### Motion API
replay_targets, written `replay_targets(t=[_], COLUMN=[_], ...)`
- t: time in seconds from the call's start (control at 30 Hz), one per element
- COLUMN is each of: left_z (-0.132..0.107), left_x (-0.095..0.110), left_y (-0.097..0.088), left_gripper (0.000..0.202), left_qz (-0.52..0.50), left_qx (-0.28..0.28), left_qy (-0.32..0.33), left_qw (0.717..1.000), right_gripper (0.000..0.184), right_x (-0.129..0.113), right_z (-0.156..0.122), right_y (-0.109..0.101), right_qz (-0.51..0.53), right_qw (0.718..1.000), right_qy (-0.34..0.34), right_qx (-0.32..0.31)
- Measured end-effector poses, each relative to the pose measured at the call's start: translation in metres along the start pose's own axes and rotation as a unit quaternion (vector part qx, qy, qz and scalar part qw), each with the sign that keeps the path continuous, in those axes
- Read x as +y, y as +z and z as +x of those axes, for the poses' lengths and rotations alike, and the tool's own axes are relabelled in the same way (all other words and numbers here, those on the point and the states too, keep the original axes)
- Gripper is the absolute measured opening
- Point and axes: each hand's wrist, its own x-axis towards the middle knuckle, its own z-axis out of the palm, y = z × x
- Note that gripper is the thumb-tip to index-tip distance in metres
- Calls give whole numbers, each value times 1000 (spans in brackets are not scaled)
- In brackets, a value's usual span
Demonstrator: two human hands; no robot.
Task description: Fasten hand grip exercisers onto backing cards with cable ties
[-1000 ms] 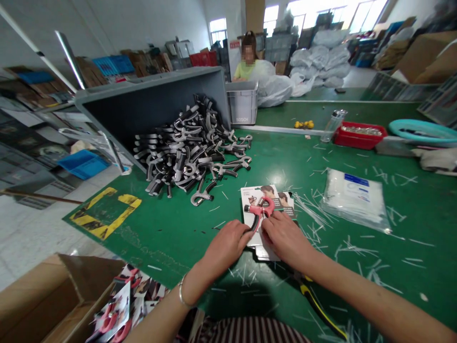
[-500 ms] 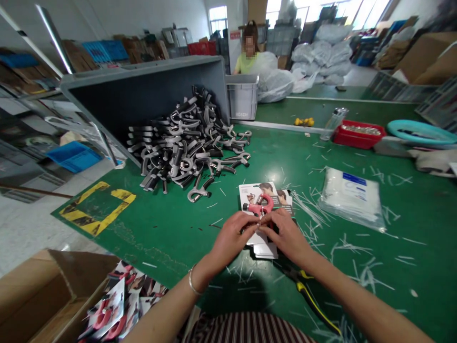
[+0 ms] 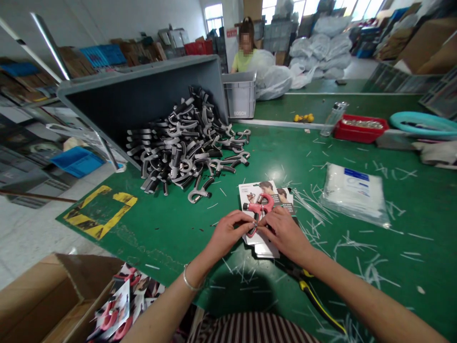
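Note:
A pink hand gripper (image 3: 260,207) lies on a printed backing card (image 3: 262,193), on top of a small stack of cards on the green table (image 3: 171,224). My left hand (image 3: 230,233) and my right hand (image 3: 283,231) meet over the near end of the pink hand gripper, fingers pinched together on its lower handle and the card. What runs between the fingertips is too small to make out.
A heap of grey-black hand grippers (image 3: 185,145) spills from a tipped grey bin (image 3: 143,95). Yellow-handled cutters (image 3: 314,297) lie under my right forearm. A plastic bag (image 3: 355,193), red tray (image 3: 360,128), cut tie scraps and a cardboard box (image 3: 46,295) of packed cards surround me. A person (image 3: 246,52) sits far back.
My hands slid from lying flat on the card's near end to a pinch at the pink gripper's lower handle. The view shifted slightly.

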Motion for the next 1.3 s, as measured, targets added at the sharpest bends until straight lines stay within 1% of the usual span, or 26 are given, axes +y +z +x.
replay_targets(t=[0.13, 0.3, 0.4, 0.47, 0.53, 0.6, 0.67, 0.77, 0.83, 0.9, 0.93, 0.97, 1.03, 1.1, 1.17, 1.23, 1.27, 1.3], left_z=[2, 4, 5, 6, 7, 6, 6, 7, 7, 9, 9, 10, 10, 8, 4, -2, -6, -9], left_x=[0, 3, 6, 10, 14, 19, 24, 32, 38, 44, 47, 49, 53, 53, 49, 38, 31, 22], left_y=[-6, -8, -9, -9, -10, -11, -11, -12, -11, -9, -8, -8, -7, -6, -3, 3, 6, 10], left_gripper=[12, 12, 11, 11, 13, 16, 20, 28, 30, 29, 29, 28, 26, 26, 24, 12, 14, 27], left_qz=[24, 29, 53, 95, 155, 207, 231, 274, 348, 424, 445, 453, 438, 398, 344, 291, 275, 269], left_qx=[-8, -18, -34, -53, -71, -76, -87, -124, -130, -120, -115, -111, -102, -87, -81, -68, -52, -30], left_qy=[4, -1, 21, 48, 73, 87, 90, 86, 92, 112, 125, 138, 148, 134, 109, 90, 83, 79], left_qw=[1000, 999, 998, 993, 983, 971, 965, 950, 924, 891, 879, 874, 881, 903, 929, 950, 956, 959], right_gripper=[15, 16, 16, 16, 17, 18, 18, 15, 13, 12, 12, 13, 15, 14, 10, 6, 6, 6], right_x=[-3, -1, 0, 0, 0, 0, 2, 3, 2, 0, 0, 0, 1, 3, 4, 4, 3, 3], right_z=[3, 5, 5, 5, 4, 4, 4, 4, 4, 4, 4, 3, 2, -1, -3, -4, -5, -4], right_y=[-2, 0, 1, 1, 1, 1, 2, 2, 2, 2, 2, 1, 1, 0, -2, -3, -3, -3], right_qz=[9, 13, 17, 27, 38, 46, 49, 56, 57, 49, 43, 35, 23, 23, 48, 89, 110, 128], right_qw=[1000, 1000, 1000, 1000, 999, 998, 998, 998, 998, 999, 999, 999, 1000, 1000, 999, 996, 993, 991], right_qy=[-2, 0, -4, -12, -17, -16, -9, 7, 9, 2, -3, -9, -17, -13, 2, 15, 17, 18], right_qx=[-8, -9, -6, 4, 20, 34, 39, 30, 21, 16, 14, 13, 11, 15, 21, 25, 26, 28])
